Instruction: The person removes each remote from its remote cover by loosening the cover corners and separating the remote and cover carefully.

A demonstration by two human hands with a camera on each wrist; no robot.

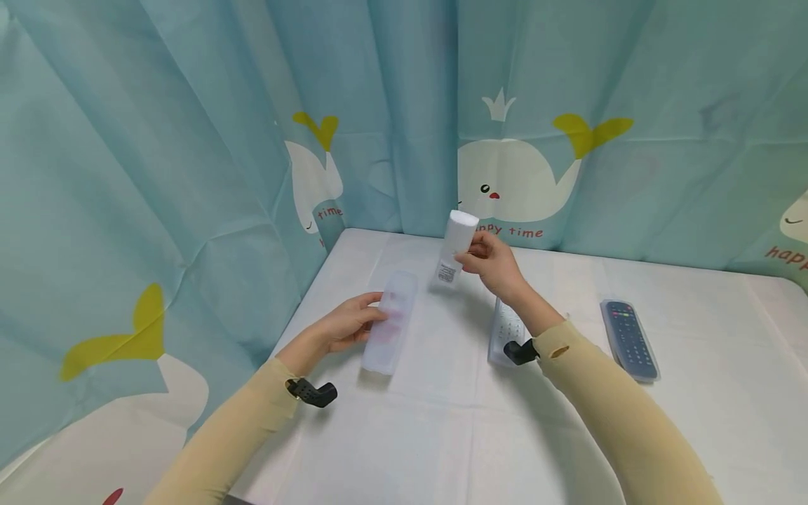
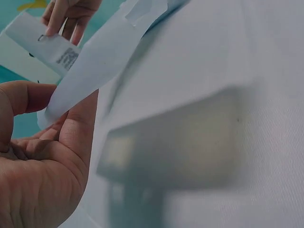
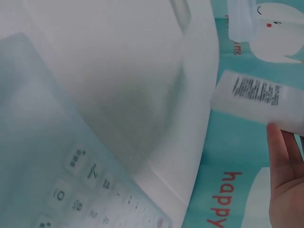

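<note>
My left hand [image 1: 341, 324] pinches a translucent, frosted remote cover [image 1: 393, 337] by its side edge, thumb on one face and fingers behind. In the left wrist view the thin cover [image 2: 102, 59] slants up past the thumb, and it looks limp and flat. Further back, my right hand [image 1: 495, 265] grips a white remote control [image 1: 459, 237] along its side and holds it tilted above the table. Its back carries a printed label, seen on the remote [image 3: 259, 92] in the right wrist view. The buttons are turned out of sight.
Below my right forearm lies a white remote in a clear cover [image 1: 503, 347], buttons up. Farther right is a dark remote in a clear cover [image 1: 629, 340]. A white cloth covers the table [image 1: 404, 449]; a blue whale-print curtain [image 1: 391, 105] hangs behind and to the left.
</note>
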